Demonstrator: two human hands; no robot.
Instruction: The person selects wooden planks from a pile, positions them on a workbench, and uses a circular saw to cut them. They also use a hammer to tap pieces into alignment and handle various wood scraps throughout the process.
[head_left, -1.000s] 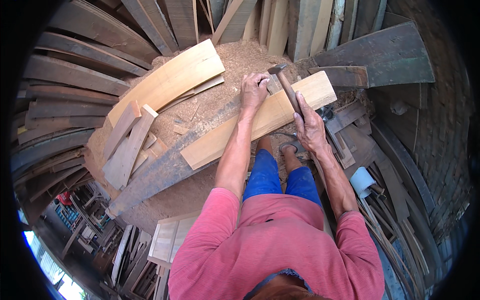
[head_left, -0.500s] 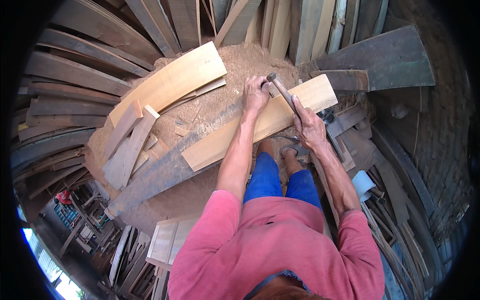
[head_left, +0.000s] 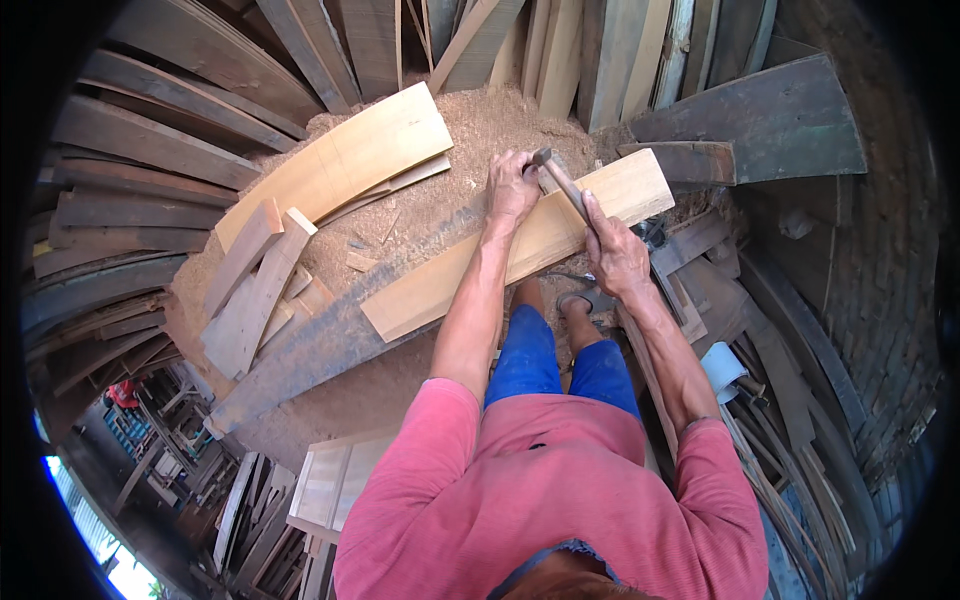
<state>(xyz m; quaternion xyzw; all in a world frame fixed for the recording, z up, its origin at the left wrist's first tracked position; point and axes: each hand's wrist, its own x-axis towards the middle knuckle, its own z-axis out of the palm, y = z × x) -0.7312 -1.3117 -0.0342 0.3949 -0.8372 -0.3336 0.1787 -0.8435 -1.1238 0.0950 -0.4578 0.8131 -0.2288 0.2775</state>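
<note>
The right hand grips a brown wooden-handled hammer with a dark metal head; the left hand is curled closed beside that head, its contents unclear. A long, pale-yellow wooden plank lies slantwise under the hammer.

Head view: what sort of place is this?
Likely a carpentry workshop: rough planks are propped around the work area, sawdust or shavings lie beyond the pale board, and the right hand holds a hammer.

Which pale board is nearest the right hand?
The plank under the hammer, beneath the left forearm; the wider pale board lies farther left, untouched.
</note>
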